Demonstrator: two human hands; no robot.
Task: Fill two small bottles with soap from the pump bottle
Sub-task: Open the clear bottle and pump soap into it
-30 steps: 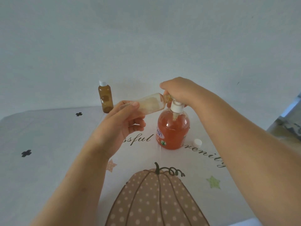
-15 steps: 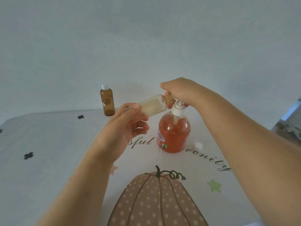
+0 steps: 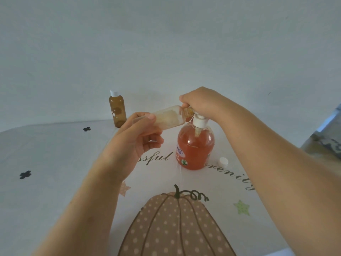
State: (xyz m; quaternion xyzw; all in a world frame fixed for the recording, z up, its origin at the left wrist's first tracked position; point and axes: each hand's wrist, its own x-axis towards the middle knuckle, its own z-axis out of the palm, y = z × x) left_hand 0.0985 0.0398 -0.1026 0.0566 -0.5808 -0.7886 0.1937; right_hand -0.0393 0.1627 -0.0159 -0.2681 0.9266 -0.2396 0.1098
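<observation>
A round pump bottle (image 3: 193,150) of orange soap stands on the table with a white collar. My right hand (image 3: 199,104) covers its pump head, fingers curled over it; the nozzle is hidden. My left hand (image 3: 136,141) grips a small clear bottle (image 3: 169,118) tilted almost level, its open neck held at the pump under my right hand. The bottle's inside looks smeared with soap. A second small amber bottle (image 3: 117,109) with a white cap stands upright at the back left.
A loose white cap (image 3: 223,161) lies on the table (image 3: 55,163) right of the pump bottle. The tablecloth bears a pumpkin print (image 3: 175,224), lettering and small stars. A plain wall rises right behind the table. Dark clutter shows at the far right edge.
The view has shifted slightly. My right hand has eased up with the pump head, then sits over it again; the small clear bottle stays at the nozzle in my left hand.
</observation>
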